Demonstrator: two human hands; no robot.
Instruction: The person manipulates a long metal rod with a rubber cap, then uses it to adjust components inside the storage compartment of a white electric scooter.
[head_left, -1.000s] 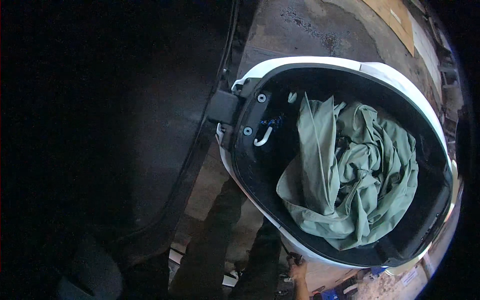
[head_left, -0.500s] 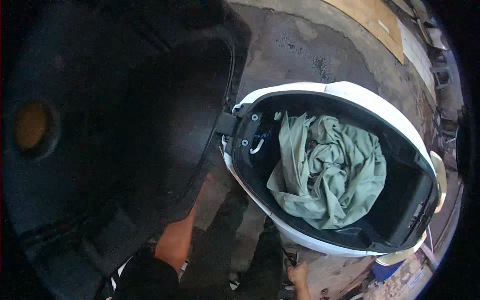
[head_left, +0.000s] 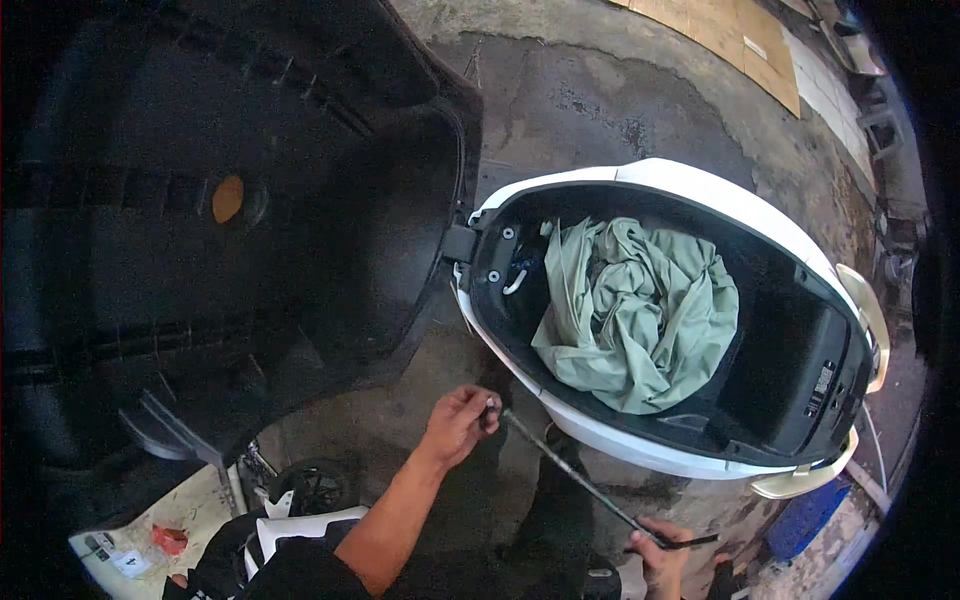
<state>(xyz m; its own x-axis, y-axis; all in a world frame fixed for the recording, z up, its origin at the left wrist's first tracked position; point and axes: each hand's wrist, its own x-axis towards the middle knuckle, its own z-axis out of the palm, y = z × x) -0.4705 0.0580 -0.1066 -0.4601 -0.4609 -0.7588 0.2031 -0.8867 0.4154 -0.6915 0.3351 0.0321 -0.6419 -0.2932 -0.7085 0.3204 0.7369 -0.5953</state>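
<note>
My left hand (head_left: 462,425) is closed in a pinch on a small dark piece (head_left: 491,405), in front of the scooter's storage bin. My right hand (head_left: 660,555), at the lower edge, grips a long thin metal rod (head_left: 570,466) near its dark bent end. The rod slants up to the left, its tip close to the pinching fingers; whether tip and piece touch I cannot tell. Beyond them, the black under-seat bin (head_left: 770,330) with its white body rim (head_left: 740,200) stands open. A bunched grey-green cloth (head_left: 650,320) lies inside.
The raised black seat underside (head_left: 230,280), with an orange round spot, fills the left side, hinged at the bin's left end. Pale grab handles (head_left: 868,330) stick out at the right. A blue object (head_left: 808,522) and cardboard (head_left: 735,45) lie on the ground.
My left hand has come out from under the raised seat to the front of the bin, now pinching a small piece. My right hand has moved right, with the long rod now showing.
</note>
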